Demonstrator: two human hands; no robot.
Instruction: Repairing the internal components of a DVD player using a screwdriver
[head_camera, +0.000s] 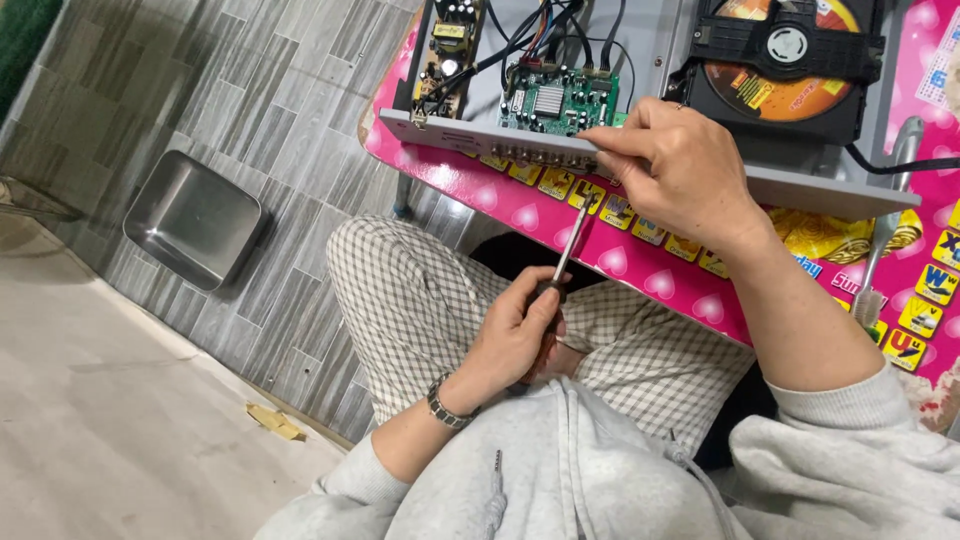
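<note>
Head view: left hand (515, 335) grips the screwdriver (568, 250), tip at the player chassis (640, 165) rear panel, right hand (680, 170) pinching it steady; seating the tip squarely looks the next need.

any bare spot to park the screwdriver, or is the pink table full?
Table: crowded. The open disc player chassis with its green circuit board and disc drive fills the top; only a narrow pink strip shows along the near edge. Right hand grips the chassis rear panel; left hand holds the screwdriver. Free: tiled floor between the metal tray and the table.
</note>
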